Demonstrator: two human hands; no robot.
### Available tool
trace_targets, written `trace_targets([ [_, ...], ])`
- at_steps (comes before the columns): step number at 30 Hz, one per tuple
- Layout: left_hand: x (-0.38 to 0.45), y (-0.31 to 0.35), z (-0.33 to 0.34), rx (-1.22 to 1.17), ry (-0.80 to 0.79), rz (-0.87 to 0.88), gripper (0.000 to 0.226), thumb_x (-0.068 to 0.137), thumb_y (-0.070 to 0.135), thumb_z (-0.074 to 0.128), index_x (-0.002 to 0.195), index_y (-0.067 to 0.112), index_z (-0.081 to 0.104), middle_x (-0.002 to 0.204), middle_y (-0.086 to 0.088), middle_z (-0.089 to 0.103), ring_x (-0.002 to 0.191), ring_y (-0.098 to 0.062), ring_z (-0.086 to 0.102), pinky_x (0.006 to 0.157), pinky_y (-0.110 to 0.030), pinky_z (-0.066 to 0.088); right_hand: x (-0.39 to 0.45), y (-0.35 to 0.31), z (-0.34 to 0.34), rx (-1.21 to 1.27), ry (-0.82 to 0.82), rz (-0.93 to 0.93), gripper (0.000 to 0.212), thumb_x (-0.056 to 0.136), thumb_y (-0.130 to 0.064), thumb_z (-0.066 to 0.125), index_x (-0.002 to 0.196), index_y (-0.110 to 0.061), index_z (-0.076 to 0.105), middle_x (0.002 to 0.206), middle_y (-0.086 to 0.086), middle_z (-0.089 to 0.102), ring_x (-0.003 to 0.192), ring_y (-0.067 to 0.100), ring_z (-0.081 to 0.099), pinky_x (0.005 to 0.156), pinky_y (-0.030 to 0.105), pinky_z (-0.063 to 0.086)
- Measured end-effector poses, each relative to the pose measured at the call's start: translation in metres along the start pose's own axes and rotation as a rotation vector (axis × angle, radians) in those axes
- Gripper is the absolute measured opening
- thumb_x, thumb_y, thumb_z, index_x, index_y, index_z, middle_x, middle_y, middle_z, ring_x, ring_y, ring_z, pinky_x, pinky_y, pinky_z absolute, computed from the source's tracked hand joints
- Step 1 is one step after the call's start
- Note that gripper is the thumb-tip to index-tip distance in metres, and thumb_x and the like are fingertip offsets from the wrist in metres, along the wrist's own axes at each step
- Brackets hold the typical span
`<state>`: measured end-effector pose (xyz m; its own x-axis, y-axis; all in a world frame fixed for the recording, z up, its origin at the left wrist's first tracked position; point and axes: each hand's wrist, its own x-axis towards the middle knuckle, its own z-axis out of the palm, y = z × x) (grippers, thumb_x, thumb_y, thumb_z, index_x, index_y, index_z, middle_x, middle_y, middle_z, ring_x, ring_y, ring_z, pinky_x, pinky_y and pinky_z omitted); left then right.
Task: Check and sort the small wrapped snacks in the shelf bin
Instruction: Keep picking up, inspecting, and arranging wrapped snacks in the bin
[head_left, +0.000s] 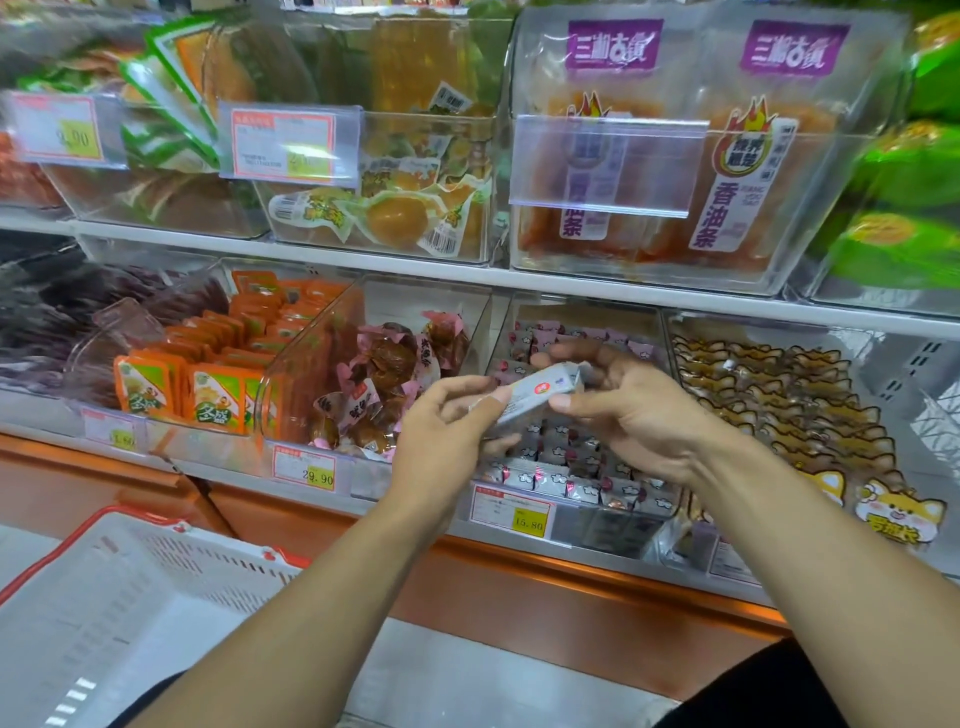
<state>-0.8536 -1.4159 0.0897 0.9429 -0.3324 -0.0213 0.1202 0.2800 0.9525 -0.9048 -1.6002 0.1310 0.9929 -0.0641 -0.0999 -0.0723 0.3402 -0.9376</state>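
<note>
A shelf (519, 283) of clear bins is seen across the frame. At lower left, a white basket (130, 587) with a red rim is seen. At centre right, a bin (576, 499) of small silver and pink wrapped snacks (582, 467) sits behind a 15.80 price tag (514, 512). Above that bin, at frame centre, 1 silver snack (535, 395) is held between 2 hands: the left hand (447, 431) is closed on its lower left end, the right hand (618, 410) is closed on its upper right end.
</note>
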Motion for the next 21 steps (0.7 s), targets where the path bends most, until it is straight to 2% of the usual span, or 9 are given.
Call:
trace_targets([
  [1, 0.002, 0.001, 0.0, 0.001, 0.019, 0.019, 0.027, 0.082, 0.019, 0.079, 0.106, 0.014, 0.067, 0.095, -0.004, 0.078, 0.084, -0.028, 0.077, 0.066, -0.038, 0.064, 0.001, 0.0, -0.001, -0.005, 0.01, -0.002, 0.051, 0.065, 0.011, 0.071, 0.112, -0.006, 0.064, 0.117, 0.013, 0.073, 0.105, 0.025, 0.072, 0.1, 0.041, 0.055],
  [3, 0.004, 0.002, 0.0, 0.027, 0.033, 0.098, 0.028, 0.075, 0.02, 0.083, 0.1, 0.019, 0.07, 0.097, -0.001, 0.078, 0.088, -0.025, 0.077, 0.061, -0.031, 0.062, 0.002, -0.001, -0.004, 0.007, 0.042, 0.023, 0.052, 0.067, 0.007, 0.073, 0.116, -0.006, 0.064, 0.119, 0.017, 0.07, 0.107, 0.027, 0.071, 0.104, 0.042, 0.051],
  [5, 0.005, 0.002, -0.002, 0.101, 0.049, 0.192, 0.029, 0.076, 0.012, 0.085, 0.099, 0.023, 0.071, 0.1, 0.007, 0.077, 0.094, -0.014, 0.075, 0.069, -0.022, 0.059, 0.002, -0.001, -0.005, 0.054, 0.055, 0.097, 0.048, 0.073, 0.0, 0.074, 0.119, 0.001, 0.06, 0.118, 0.022, 0.071, 0.109, 0.031, 0.071, 0.097, 0.039, 0.056],
  [7, 0.005, 0.0, -0.002, 0.218, 0.043, 0.259, 0.031, 0.079, 0.007, 0.084, 0.099, 0.027, 0.071, 0.099, 0.016, 0.075, 0.088, -0.004, 0.073, 0.066, -0.017, 0.056, 0.001, 0.0, -0.004, 0.079, 0.099, 0.171, 0.043, 0.074, -0.003, 0.075, 0.113, 0.008, 0.062, 0.111, 0.023, 0.073, 0.104, 0.03, 0.073, 0.086, 0.035, 0.06],
  [10, 0.004, 0.0, 0.0, 0.303, 0.039, 0.309, 0.035, 0.078, 0.004, 0.084, 0.097, 0.03, 0.07, 0.097, 0.021, 0.073, 0.086, 0.0, 0.07, 0.063, -0.016, 0.055, 0.005, 0.001, -0.004, 0.09, 0.135, 0.167, 0.032, 0.074, -0.003, 0.076, 0.103, 0.007, 0.068, 0.109, 0.022, 0.074, 0.102, 0.03, 0.074, 0.082, 0.035, 0.062],
  [13, 0.001, 0.0, 0.005, 0.393, 0.03, 0.396, 0.043, 0.077, -0.001, 0.082, 0.099, 0.032, 0.067, 0.099, 0.015, 0.072, 0.096, -0.002, 0.069, 0.077, -0.019, 0.057, 0.015, 0.003, -0.003, 0.082, 0.221, 0.085, 0.03, 0.081, 0.001, 0.072, 0.11, 0.006, 0.066, 0.109, 0.021, 0.074, 0.099, 0.029, 0.074, 0.082, 0.036, 0.062],
  [15, -0.002, -0.002, 0.009, 0.526, 0.029, 0.431, 0.049, 0.078, 0.001, 0.082, 0.106, 0.037, 0.061, 0.111, 0.014, 0.067, 0.106, -0.003, 0.066, 0.092, -0.024, 0.055, 0.027, 0.004, -0.003, 0.092, 0.339, -0.056, 0.028, 0.086, 0.005, 0.068, 0.113, 0.003, 0.064, 0.108, 0.018, 0.075, 0.1, 0.03, 0.074, 0.085, 0.037, 0.062],
  [18, -0.005, -0.009, 0.014, 0.917, -0.07, 0.43, 0.048, 0.085, 0.023, 0.079, 0.127, 0.032, 0.056, 0.133, 0.012, 0.053, 0.123, -0.004, 0.051, 0.111, -0.028, 0.04, 0.051, 0.004, -0.006, -0.275, 0.611, -0.234, 0.032, 0.087, -0.01, 0.075, 0.117, -0.006, 0.065, 0.111, 0.011, 0.074, 0.105, 0.026, 0.07, 0.096, 0.037, 0.054],
  [21, -0.01, -0.02, 0.02, 1.132, -0.243, 0.375, 0.06, 0.094, 0.041, 0.067, 0.146, 0.024, 0.045, 0.152, 0.009, 0.039, 0.139, -0.009, 0.038, 0.113, -0.023, 0.026, 0.074, 0.009, -0.008, -0.686, 0.798, -0.367, 0.025, 0.084, -0.028, 0.081, 0.101, -0.014, 0.07, 0.103, 0.004, 0.076, 0.087, 0.011, 0.071, 0.078, 0.017, 0.052],
])
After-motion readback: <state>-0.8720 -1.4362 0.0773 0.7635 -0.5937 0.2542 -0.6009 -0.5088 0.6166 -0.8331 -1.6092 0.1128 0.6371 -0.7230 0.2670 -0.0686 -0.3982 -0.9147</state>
